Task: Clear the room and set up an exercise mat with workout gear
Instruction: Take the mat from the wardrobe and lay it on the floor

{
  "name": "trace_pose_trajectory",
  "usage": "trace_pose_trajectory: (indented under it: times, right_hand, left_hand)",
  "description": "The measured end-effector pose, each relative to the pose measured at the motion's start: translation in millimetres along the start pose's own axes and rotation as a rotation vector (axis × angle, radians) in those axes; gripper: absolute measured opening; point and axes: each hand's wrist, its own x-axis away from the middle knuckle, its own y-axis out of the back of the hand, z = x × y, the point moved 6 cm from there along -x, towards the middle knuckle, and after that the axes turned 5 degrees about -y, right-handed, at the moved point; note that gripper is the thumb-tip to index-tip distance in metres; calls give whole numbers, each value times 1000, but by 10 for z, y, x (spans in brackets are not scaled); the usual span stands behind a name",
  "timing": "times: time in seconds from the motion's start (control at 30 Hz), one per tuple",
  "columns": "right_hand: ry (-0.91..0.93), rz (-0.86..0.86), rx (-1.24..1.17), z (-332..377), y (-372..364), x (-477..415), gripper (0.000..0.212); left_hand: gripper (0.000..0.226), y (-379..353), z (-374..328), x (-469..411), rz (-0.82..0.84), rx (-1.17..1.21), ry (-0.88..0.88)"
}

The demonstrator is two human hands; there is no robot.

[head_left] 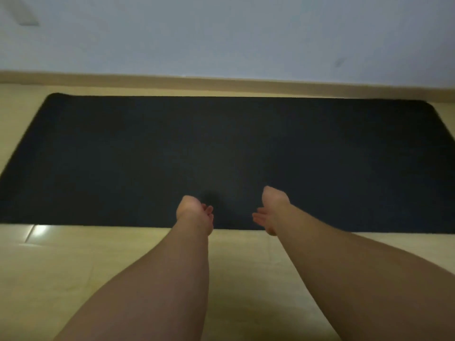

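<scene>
The black mat (147,148) lay unrolled and flat on the pale tiled floor (73,279), its long side running along the baseboard (221,83) with a narrow strip of floor between them. Above the baseboard rose a plain bluish-white wall (221,33). The mat's two far corners were rounded; its near corners ran out of my view on both sides.

My bare forearms reached forward from below, and both hands were over the near edge of the mat, about midway along it and a little apart from each other. My left hand (194,212) was turned palm inward, its fingers (208,209) loosely curled and holding nothing. My right hand (270,210) faced it, the fingers (259,216) relaxed and nearly straight, pointing toward the left hand, also empty. I could not tell whether either hand touched the mat or hung just above it.

A small bright glare (40,230) sat on a tile just beside the mat's near edge, to my left.
</scene>
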Motion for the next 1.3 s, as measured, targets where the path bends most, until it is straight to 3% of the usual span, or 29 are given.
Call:
trace_pose_trajectory:
  times: [0.23, 0.43, 0.63, 0.93, 1.03, 1.2, 1.3]
  right_hand:
    - [0, 102, 156, -797, -1503, -6, 54]
    - [-53, 165, 223, -1443, -2583, -59, 56]
    - [-193, 172, 59, -1888, -3032, -166, 54]
    - [-199, 201, -176, -1927, -3321, -610, 55]
    - [-187, 211, -245, -1810, -3435, -735, 53]
    - [-170, 376, -382, -1274, -3842, -611, 60]
    - [-159, 353, -316, -1157, -3909, -615, 60]
  left_hand:
    - [46, 1223, -1068, -635, -67, 88, -200]
    - [47, 2430, -1506, -1173, -224, 346, -106]
    - [66, 2551, -1840, -1430, -69, 299, -189]
    - [68, 2310, -1643, -2087, -82, 218, -183]
    - [65, 2227, -1828, -2339, -66, 218, -222]
    - [60, 1759, -2391, -2426, 167, 297, -289]
    - [55, 1570, -2536, -2380, 204, 215, -335]
